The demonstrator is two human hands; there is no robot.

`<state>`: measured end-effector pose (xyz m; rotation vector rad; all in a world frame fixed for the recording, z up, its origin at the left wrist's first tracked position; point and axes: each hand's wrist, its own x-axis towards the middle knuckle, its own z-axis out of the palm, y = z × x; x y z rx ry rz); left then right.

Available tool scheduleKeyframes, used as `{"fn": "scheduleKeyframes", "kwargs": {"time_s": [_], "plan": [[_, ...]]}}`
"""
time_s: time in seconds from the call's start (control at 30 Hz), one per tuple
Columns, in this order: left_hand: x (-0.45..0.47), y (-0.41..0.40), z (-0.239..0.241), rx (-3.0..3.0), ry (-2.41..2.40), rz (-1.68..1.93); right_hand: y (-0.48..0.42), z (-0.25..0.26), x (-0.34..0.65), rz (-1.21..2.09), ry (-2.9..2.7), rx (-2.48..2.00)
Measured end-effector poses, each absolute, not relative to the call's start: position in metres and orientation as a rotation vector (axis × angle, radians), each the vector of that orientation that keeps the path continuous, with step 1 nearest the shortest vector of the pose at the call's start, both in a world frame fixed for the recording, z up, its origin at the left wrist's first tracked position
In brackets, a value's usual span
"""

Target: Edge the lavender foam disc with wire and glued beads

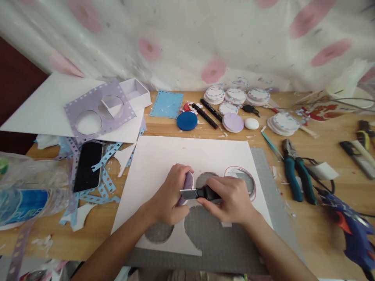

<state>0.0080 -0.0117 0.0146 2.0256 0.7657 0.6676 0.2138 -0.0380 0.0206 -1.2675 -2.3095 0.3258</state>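
My left hand (171,191) grips a purple-faced disc (189,180), held on edge between thumb and fingers. In my right hand (231,198) is a utility knife (206,192) with a black handle, its blade pointing left against the disc's face or rim; exactly where it touches I cannot tell. Both hands are over a white board (164,154) with several round holes cut through it, one ringed by a red line at the right. Beneath the board lies a grey cutting mat (216,242).
Pliers (293,168), tweezers (271,144) and a blue glue gun (348,222) lie right. Behind are black markers (206,117), a blue disc (186,121), a purple disc (233,122) and stacked white discs (283,123). Left are a phone (88,166), paper scraps and a plastic bottle (29,203).
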Motion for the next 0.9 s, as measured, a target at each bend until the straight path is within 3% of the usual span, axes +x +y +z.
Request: {"fn": "scheduleKeyframes", "kwargs": {"time_s": [0.33, 0.53, 0.9], "plan": [[0.008, -0.011, 0.017, 2.039, 0.794, 0.696, -0.039, 0.02, 0.215, 0.321, -2.299, -1.316], [0.004, -0.012, 0.02, 2.027, 0.8, 0.677, -0.026, 0.014, 0.234, 0.112, -2.122, -1.626], [0.007, -0.011, 0.015, 2.118, 0.819, 0.692, -0.041, 0.023, 0.21, 0.395, -2.311, -1.323]]}}
